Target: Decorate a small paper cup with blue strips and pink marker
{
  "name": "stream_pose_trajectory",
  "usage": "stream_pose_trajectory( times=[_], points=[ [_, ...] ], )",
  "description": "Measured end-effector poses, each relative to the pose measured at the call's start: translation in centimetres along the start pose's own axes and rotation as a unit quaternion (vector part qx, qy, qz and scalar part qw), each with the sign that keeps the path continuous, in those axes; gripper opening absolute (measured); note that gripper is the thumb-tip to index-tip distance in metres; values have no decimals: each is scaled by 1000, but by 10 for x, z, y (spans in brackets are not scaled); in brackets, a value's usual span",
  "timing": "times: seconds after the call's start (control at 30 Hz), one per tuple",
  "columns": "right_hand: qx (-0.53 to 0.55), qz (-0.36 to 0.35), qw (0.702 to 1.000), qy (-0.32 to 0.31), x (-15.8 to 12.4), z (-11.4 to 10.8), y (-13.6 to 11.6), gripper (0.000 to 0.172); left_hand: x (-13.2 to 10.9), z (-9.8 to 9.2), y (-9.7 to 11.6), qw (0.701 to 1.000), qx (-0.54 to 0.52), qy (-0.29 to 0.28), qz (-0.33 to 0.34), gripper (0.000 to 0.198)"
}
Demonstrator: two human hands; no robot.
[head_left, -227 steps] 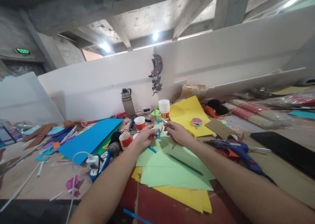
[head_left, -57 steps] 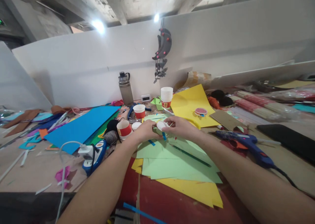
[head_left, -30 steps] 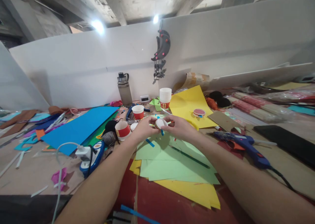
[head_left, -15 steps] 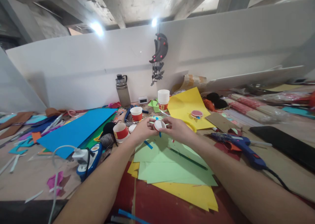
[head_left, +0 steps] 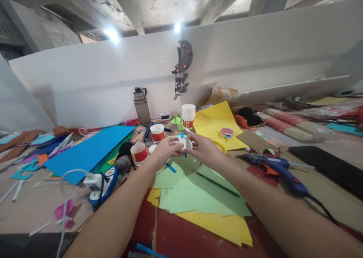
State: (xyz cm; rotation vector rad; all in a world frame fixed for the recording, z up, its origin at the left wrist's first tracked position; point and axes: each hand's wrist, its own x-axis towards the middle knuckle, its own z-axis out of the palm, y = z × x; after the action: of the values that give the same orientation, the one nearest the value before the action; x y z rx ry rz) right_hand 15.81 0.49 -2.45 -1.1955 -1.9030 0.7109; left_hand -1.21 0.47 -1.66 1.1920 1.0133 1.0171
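A small white round piece (head_left: pixel 185 143), a blue strip (head_left: pixel 185 155) showing just below it, is grasped between the left hand (head_left: pixel 169 151) and the right hand (head_left: pixel 205 149), above pale green sheets (head_left: pixel 198 199) on which a dark pencil (head_left: pixel 218 184) is laid.

A disc (head_left: pixel 185 143) sits between the fingers (head_left: pixel 173 148), over paper (head_left: pixel 193 202) bearing a pencil (head_left: pixel 218 183). Left are two cups (head_left: pixel 158 136); right, a glue gun (head_left: pixel 283 174). Behind, on the table (head_left: pixel 25 209), a bottle (head_left: pixel 143 113) stands before a board (head_left: pixel 99 84).

Forearms (head_left: pixel 113 205) extended, left hand (head_left: pixel 165 152) near right hand (head_left: pixel 206 149), fingers (head_left: pixel 177 147) curled
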Motion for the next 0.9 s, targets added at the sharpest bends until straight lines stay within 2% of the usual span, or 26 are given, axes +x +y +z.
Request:
stream_pose_trajectory(
  times=[0.17,0.33,0.53,0.67,0.9],
  points=[
    [-15,-42,999,31,1,2,3,32,0,0,0,999,12,-21,27,50],
    [-18,-93,995,26,3,2,8,40,1,-2,-1,999,24,-25,39,54],
    [21,-76,997,-1,3,0,6,33,1,-4,-1,999,-23,-28,26,48],
    [22,-66,998,12,3,1,6,33,1,-7,-2,998,-38,-47,9,35],
    [-20,-50,998,33,0,0,-2,31,1,-4,-4,1000,-17,-20,-5,30]
  ],
)
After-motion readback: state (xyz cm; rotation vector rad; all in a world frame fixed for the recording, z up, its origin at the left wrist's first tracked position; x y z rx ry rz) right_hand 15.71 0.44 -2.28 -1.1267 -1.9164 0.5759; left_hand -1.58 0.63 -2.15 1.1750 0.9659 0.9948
